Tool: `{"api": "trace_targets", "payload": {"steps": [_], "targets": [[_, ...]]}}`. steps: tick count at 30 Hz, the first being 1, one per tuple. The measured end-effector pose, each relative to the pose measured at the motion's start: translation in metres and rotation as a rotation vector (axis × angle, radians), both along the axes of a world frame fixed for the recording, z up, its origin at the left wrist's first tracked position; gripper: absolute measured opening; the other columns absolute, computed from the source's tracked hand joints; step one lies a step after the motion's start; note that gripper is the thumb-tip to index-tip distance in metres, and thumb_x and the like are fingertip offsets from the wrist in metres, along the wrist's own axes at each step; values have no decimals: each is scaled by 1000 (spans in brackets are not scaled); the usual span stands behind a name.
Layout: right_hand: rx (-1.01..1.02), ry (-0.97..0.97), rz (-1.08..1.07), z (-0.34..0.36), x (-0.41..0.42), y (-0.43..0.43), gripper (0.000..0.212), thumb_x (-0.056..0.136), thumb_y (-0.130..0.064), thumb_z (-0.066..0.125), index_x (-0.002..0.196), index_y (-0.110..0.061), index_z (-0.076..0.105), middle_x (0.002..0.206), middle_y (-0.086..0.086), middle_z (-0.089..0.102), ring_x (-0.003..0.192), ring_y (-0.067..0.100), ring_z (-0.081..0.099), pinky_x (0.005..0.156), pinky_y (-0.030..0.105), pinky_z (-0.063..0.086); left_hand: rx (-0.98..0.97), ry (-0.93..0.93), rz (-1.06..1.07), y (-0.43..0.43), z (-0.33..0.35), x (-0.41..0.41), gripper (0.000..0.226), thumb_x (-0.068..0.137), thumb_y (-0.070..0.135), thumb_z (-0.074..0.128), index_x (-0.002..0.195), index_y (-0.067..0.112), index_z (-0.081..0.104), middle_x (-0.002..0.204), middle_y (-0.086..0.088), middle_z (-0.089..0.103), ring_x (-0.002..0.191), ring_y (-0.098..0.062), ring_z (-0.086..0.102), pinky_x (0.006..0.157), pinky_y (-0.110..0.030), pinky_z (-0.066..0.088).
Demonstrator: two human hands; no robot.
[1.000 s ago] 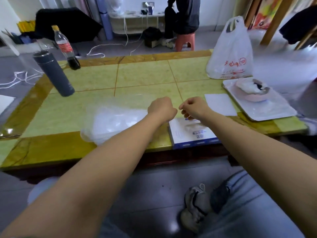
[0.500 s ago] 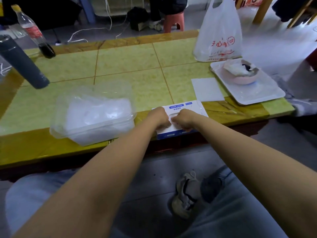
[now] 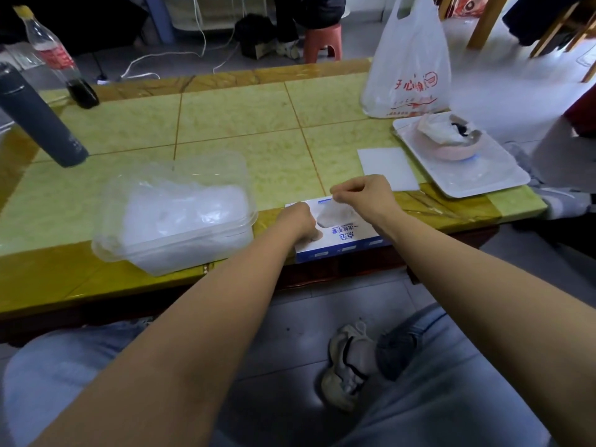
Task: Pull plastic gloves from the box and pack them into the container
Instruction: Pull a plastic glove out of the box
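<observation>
Fingers [image 3: 335, 191] of right hand [image 3: 367, 198]: pinched on thin glove [image 3: 333, 212] rising from box [image 3: 342, 235]. Left hand [image 3: 298, 222]: pressing box, blue Chinese print, counter's [image 3: 242, 124] near edge. Container [image 3: 174, 211] beside. Bag [image 3: 409, 62]: red lettering.

Soft daylight, warped blurry edges

Under both hands, the glove box [image 3: 342, 237] is white with a blue edge and blue lettering. Left of the left hand [image 3: 298, 222], the clear container [image 3: 174, 214] shows milky white inside. Beyond the hands the table [image 3: 245, 121] is yellow-green marbled tile — amber-brown border. Beyond the right hand [image 3: 367, 195], a white bag [image 3: 408, 59] carries red print.
</observation>
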State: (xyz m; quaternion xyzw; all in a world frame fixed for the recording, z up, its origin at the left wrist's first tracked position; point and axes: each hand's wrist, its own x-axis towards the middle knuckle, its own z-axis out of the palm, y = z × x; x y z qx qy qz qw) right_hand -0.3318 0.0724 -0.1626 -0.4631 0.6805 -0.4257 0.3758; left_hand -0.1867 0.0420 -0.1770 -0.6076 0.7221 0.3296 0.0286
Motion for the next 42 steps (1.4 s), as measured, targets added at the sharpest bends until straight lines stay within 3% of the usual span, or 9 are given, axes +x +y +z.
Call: {"api": "trace_targets", "payload": {"steps": [4, 7, 14, 20, 25, 29, 33, 37, 42], "targets": [[128, 100, 26, -1, -3, 1, 30, 81, -21, 77, 105, -10, 63, 83, 0, 52, 77, 15, 52, 75, 26, 46, -2, -11, -7, 3, 1, -1, 33, 88, 24, 66, 115, 6, 59, 113, -10, 64, 107, -26, 60, 81, -28, 43], [337, 325, 82, 0, -2, 6, 37, 83, -23, 74, 62, -14, 46, 63, 1, 41, 62, 19, 40, 55, 29, 32, -13, -11, -7, 4, 1, 0, 32, 89, 24, 65, 116, 8, 58, 117, -10, 63, 108, -25, 59, 82, -29, 43], [-161, -219, -286, 25, -1, 3, 14, 89, -12, 49, 76, -15, 45, 64, 1, 54, 63, 19, 53, 66, 31, 42, -14, -63, -79, 12, 10, -2, 18, 91, 17, 52, 81, 2, 57, 103, -25, 63, 112, -38, 57, 77, -40, 48], [8, -308, -179, 20, 6, 7, 21, 89, -5, 52, 108, -14, 48, 74, 4, 54, 59, 16, 45, 54, 28, 38, 293, 713, 495, 15, 37, 6, 56, 102, 41, 18, 98, -4, 53, 69, -17, 49, 52, -21, 43, 53, -28, 37], [-8, -276, -26, 25, 27, 10, 41, 95, -4, 52, 132, -20, 43, 91, 1, 58, 70, 13, 57, 57, 24, 47, 341, 795, 546, 17, 71, 20, 96, 83, 83, 19, 101, -2, 58, 75, -12, 59, 57, -24, 57, 68, -35, 56], [-25, -261, 149, 31, 41, 8, 41, 86, -1, 66, 122, -16, 52, 95, 3, 63, 86, 17, 62, 73, 28, 49, 257, 829, 586, 9, 75, 37, 53, 85, 44, 68, 117, 4, 55, 88, -9, 58, 64, -19, 59, 63, -29, 58], [122, -293, 381, 37, 57, 4, 43, 85, -16, 72, 124, -2, 61, 101, 13, 68, 91, 24, 62, 85, 39, 49, 107, 898, 691, 7, 75, 64, 5, 81, 1, 63, 85, 3, 59, 77, -14, 63, 51, -17, 58, 53, -24, 50], [263, -342, 494, 45, 75, -3, 53, 84, -51, 65, 122, -15, 66, 105, 2, 71, 93, 20, 65, 87, 31, 48, 89, 1004, 642, 9, 82, 92, 7, 94, 3, 49, 99, 5, 54, 79, -11, 67, 49, -15, 64, 45, -21, 48], [-15, -414, 190, 52, 104, -16, 9, 89, -13, 64, 81, -10, 67, 66, -4, 66, 66, 12, 56, 64, 24, 43, -36, 928, 595, 9, 87, 128, 17, 93, -5, 49, 105, 6, 53, 83, -14, 64, 41, -15, 55, 38, -17, 40]]}}
